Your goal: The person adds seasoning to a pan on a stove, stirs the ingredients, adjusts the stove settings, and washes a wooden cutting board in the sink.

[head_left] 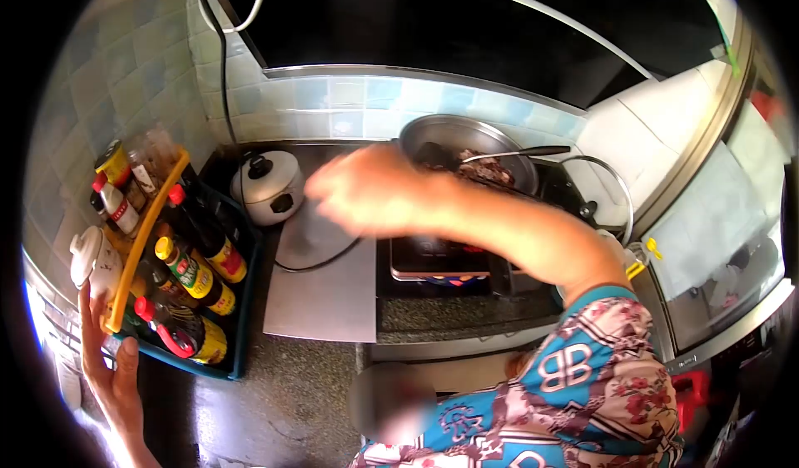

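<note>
My left hand is at the far left, thumb and finger stretched apart, beside a white lidded jar. A fingertip comes up to the jar's lower side; I cannot tell whether it touches. The jar stands at the edge of a blue caddy with a yellow handle. Inside are several sauce bottles, among them a yellow-capped bottle and a red-capped bottle. My right hand, smeared by motion, is over the counter between a small white electric pot and the cooker; its fingers are unclear.
Behind my right forearm, a pan holds dark chopped food, with a long-handled utensil in it. A black cooktop lies below my arm. A grey board and cables are on the counter. A window is at right.
</note>
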### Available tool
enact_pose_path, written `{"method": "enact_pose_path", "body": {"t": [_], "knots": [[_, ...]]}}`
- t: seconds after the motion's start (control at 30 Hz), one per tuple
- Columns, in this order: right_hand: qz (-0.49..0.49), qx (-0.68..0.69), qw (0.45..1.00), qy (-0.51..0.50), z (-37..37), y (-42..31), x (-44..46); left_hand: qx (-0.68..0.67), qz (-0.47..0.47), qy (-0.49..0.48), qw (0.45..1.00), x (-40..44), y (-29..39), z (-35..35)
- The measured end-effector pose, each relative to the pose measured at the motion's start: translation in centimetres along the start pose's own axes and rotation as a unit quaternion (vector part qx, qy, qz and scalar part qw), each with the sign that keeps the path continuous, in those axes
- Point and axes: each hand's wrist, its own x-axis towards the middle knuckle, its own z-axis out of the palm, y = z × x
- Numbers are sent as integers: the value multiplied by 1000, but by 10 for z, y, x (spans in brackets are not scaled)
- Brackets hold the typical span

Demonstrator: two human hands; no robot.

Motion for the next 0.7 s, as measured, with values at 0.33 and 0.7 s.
{"method": "enact_pose_path", "body": {"t": [0.33, 0.7], "knots": [[421, -221, 842, -256, -97, 139, -240, -53, 48, -84, 994, -33, 49, 72], [23, 29, 999, -9, -41, 186, -262, -504, -283, -434, 691, -45, 191, 279]]}}
